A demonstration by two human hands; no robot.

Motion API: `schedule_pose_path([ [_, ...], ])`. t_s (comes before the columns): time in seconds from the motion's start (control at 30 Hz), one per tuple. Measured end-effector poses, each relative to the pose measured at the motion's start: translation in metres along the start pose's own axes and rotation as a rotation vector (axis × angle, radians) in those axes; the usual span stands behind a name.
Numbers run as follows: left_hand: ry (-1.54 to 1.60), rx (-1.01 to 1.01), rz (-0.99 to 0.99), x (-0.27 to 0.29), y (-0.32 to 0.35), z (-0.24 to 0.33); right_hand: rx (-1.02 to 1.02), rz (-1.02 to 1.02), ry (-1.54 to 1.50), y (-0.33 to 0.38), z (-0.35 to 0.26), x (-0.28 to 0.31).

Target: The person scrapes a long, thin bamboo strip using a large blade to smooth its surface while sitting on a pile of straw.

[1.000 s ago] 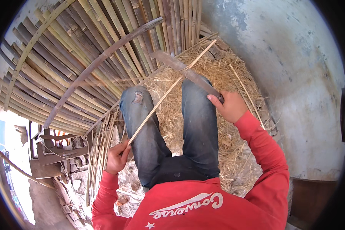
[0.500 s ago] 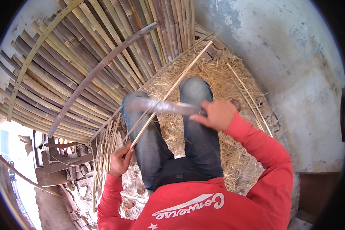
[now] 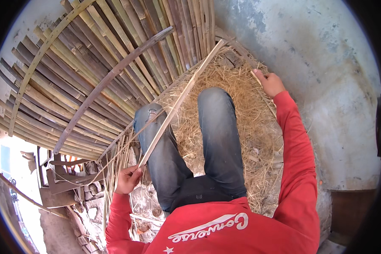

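Note:
My left hand [image 3: 129, 180] pinches the near end of a long pale split-bamboo strip [image 3: 180, 103], low beside my left knee. The strip slants up across my left thigh, its far end near the bamboo slats. A thin curled shaving [image 3: 150, 120] hangs beside the strip over the knee. My right hand [image 3: 270, 84] is stretched far out to the right, near the wall, with its fingers closed. A dull, narrow blade-like shape, seemingly the knife, points away from it and is hard to separate from the floor behind. A thin strip passes beneath this hand.
A panel of bamboo slats [image 3: 101, 72] with curved crosspieces leans at the upper left. Straw-like shavings [image 3: 237, 74] cover the floor around my legs. More thin strips [image 3: 114, 165] stand beside my left hand. A worn pale wall [image 3: 321, 84] rises at the right.
My right hand, which held the knife across my knees, has swung up and right toward the wall. The bamboo strip has turned, showing a broader face, and a shaving lies beside it.

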State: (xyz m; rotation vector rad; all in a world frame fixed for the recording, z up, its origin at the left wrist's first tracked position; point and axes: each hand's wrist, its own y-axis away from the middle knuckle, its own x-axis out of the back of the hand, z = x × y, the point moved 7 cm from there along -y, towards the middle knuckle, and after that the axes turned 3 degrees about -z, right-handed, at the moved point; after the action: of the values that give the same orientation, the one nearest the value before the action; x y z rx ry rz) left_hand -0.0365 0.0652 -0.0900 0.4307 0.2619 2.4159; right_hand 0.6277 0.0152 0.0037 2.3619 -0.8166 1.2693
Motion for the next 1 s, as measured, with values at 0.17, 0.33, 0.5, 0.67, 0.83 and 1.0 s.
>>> schedule_pose_path([
  [0.17,0.296,0.163,0.005,-0.002,-0.017,0.027,0.031,-0.041,0.058,0.019,-0.019,-0.017],
  [0.33,0.417,0.086,0.247,0.017,-0.035,0.042,0.074,-0.014,-0.072,0.021,-0.027,-0.024],
  [0.5,0.306,0.073,0.153,0.021,-0.029,0.080,0.035,0.009,-0.241,0.037,-0.032,-0.011],
  [0.67,0.199,0.088,0.043,0.015,-0.022,0.069,0.085,0.001,-0.400,0.070,-0.059,-0.008],
  [0.83,0.106,0.086,0.042,0.007,-0.003,0.046,0.270,-0.129,-0.244,0.116,-0.099,-0.027],
  [1.0,-0.026,-0.017,0.063,-0.008,0.006,0.018,0.492,-0.298,0.043,0.176,-0.149,-0.080],
])
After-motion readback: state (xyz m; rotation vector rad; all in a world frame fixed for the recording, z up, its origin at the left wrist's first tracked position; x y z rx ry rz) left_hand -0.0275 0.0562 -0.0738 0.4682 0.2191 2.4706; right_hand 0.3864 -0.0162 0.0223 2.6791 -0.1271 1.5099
